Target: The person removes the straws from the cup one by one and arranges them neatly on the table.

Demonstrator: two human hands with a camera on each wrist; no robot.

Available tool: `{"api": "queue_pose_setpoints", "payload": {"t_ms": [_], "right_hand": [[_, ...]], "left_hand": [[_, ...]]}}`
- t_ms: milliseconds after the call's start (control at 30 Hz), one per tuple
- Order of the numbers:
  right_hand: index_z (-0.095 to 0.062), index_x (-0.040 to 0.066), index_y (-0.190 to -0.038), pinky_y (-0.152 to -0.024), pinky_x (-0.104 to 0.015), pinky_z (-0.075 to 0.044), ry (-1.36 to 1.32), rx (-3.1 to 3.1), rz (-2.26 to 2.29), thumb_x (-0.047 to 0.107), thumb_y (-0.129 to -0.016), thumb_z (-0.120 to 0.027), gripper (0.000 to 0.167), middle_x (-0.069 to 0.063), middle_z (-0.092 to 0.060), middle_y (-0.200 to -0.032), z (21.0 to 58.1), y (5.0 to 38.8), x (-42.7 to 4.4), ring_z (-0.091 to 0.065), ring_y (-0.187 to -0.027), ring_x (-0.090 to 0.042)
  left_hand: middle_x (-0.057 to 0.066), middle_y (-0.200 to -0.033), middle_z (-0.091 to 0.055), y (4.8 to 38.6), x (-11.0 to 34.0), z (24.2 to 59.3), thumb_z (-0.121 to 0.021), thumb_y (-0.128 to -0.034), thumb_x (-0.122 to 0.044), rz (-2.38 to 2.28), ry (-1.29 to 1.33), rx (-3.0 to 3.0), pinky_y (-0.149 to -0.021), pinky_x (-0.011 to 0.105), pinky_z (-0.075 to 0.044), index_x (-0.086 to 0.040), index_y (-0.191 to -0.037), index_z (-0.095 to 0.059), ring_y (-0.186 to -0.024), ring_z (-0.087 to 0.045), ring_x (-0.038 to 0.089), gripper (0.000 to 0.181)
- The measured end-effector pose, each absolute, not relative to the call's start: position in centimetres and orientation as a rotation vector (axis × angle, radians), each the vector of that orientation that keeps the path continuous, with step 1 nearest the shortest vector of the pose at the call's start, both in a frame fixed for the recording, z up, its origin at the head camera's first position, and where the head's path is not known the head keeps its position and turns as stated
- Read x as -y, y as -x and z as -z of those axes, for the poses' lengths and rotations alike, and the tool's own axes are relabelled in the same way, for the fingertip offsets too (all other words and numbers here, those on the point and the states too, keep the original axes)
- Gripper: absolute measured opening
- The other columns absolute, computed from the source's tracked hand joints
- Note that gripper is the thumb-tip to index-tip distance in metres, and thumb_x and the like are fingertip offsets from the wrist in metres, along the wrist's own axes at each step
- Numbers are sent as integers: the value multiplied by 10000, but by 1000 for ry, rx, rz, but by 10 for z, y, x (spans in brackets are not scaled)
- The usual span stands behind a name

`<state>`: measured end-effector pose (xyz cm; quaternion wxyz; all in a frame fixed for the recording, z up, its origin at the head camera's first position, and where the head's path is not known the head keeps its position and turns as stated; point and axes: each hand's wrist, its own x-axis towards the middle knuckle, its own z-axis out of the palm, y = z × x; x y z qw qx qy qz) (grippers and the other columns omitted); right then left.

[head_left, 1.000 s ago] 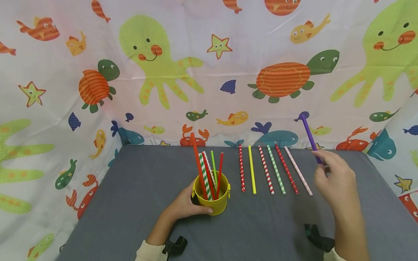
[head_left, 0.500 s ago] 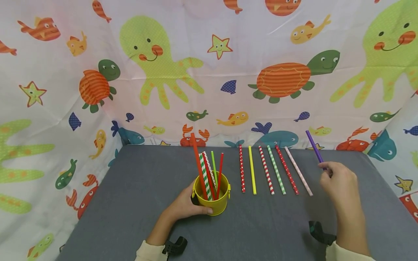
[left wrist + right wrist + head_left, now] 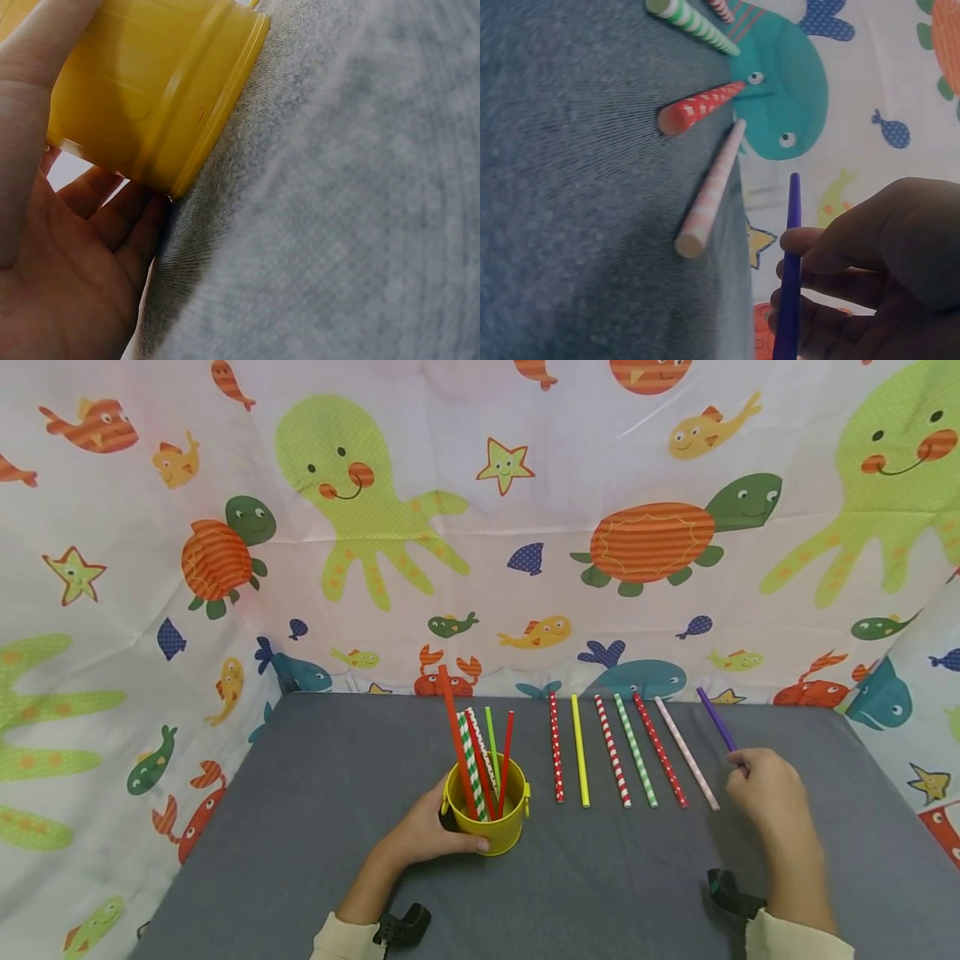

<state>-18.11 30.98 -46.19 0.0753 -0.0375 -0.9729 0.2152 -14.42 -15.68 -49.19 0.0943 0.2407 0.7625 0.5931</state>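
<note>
Straw, purple, was found plain in colour, straight and slim. It was pinched between the thumb and fingers of my right hand, slanting with its far end to the left. It lay to the right of the row, just beyond the pink straw. From the right wrist view it showed apart from the grey table. My left hand gripped the yellow bucket, thumb across its near side; the contents, plain and patterned, leaned upright. Against half a second earlier, the purple straw had come lower, its far end reaching about the table's back edge, and my right hand had sunk with it. Bucket, row and left hand matched.
</note>
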Motion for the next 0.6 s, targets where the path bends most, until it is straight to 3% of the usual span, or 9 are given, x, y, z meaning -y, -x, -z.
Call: {"api": "queue_pose_setpoints", "payload": {"t_ms": [267,600], "right_hand": [[-641,-128,-1097,-738,-640,-438,99,3032,-642,39,-824,-524,340,-398,-582,-1130,470,185,-313,-535,-967,-602],[-611,-156,-1124,-758,-623,-444,87,3095,-646,55,-826,-563,369,-399,-577,-1134,476,189,-310,-553,-939,-533]], "left_hand": [[-33,-1371,-575,144,157,492,-916,-741,-162,-1748,-704,-2263,-1104,427,-348,-185,-1528,-362,-1246,-532,173,963],[-88,-1360,-576,144,157,492,-917,-739,-167,-1735,-683,-2271,-1102,448,-348,-183,-1538,-345,-1239,-534,144,983]]}}
